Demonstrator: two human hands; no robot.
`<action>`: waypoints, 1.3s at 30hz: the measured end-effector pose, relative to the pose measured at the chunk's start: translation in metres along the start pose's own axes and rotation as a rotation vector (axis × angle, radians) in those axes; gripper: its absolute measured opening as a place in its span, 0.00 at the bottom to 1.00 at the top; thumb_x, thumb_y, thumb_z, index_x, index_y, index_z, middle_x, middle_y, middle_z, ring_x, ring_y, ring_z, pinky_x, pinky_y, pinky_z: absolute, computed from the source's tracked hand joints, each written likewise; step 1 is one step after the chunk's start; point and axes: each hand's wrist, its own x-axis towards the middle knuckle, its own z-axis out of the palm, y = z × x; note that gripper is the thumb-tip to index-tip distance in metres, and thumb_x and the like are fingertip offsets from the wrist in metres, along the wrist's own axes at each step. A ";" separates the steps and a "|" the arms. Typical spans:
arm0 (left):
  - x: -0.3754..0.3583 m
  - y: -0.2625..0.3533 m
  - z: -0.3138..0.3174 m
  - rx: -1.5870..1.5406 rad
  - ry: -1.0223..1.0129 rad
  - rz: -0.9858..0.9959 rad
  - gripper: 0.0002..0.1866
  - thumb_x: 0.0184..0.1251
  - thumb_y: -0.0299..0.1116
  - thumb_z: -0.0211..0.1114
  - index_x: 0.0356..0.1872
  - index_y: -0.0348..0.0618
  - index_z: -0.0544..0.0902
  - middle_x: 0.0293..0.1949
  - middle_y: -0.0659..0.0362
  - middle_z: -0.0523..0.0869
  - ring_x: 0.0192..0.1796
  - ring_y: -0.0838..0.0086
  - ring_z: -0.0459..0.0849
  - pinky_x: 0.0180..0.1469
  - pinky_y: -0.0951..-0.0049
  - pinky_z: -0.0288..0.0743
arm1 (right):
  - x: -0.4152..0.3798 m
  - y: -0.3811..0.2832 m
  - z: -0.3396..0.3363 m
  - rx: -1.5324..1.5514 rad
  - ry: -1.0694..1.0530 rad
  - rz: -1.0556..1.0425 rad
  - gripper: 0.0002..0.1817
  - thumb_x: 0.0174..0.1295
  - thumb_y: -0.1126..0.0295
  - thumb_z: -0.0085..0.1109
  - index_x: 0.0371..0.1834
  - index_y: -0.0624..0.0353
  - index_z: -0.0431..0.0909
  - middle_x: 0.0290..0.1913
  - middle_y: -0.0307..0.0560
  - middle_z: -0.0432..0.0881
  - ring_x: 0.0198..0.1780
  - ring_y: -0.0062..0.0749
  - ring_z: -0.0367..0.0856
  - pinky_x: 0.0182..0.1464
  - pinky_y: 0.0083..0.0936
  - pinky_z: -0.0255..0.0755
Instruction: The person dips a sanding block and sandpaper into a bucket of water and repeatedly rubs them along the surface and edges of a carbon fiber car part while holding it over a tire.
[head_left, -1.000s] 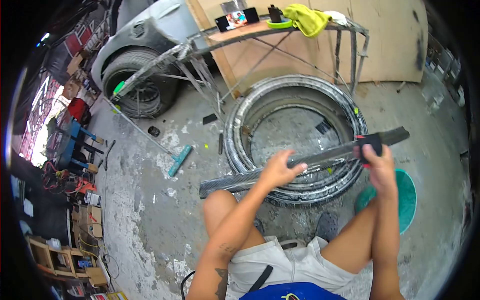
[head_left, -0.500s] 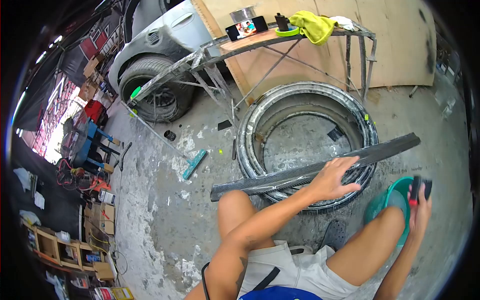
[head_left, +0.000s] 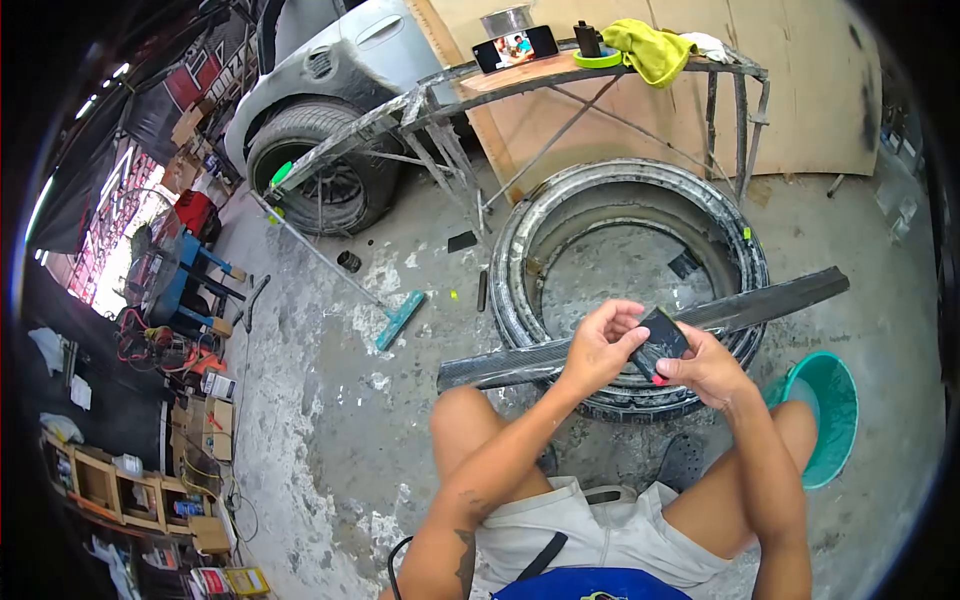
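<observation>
While the person sat with knees apart, the right hand [head_left: 712,372] was clamped on a dark block [head_left: 662,345] with a red corner, its thumb on the near edge and the fingers mostly hidden. That hold seemed to bear the block's weight and kept its broad face turned up to view. The left hand [head_left: 603,348] was partly curled at the block's other edge, thumb and fingertips close together; whether they pinched it or only steadied it could not be told.

Just beyond and beneath the hands, a long dark panel [head_left: 780,300] lay across a large tyre [head_left: 513,265], both ends jutting past it. The tyre probably served as a low stand, keeping the panel off the floor [head_left: 345,420] and within reach. One end of the panel was near the left knee [head_left: 463,408].

A teal bucket [head_left: 844,405] stood beside the right knee [head_left: 796,425], on the block's side and handy for the right hand. On the bench [head_left: 500,82] a phone [head_left: 497,53] stood upright against a metal tin [head_left: 507,20], apparently so its lit screen faced the person. A yellow-green cloth [head_left: 655,52] hung over the bench's front edge.
</observation>
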 end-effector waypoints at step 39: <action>0.010 0.022 0.026 0.285 0.078 0.320 0.23 0.64 0.28 0.73 0.60 0.42 0.80 0.58 0.53 0.82 0.65 0.63 0.79 0.68 0.61 0.70 | -0.011 0.007 -0.018 -0.004 0.112 -0.366 0.22 0.72 0.70 0.64 0.66 0.65 0.76 0.56 0.43 0.86 0.54 0.22 0.83 0.57 0.22 0.76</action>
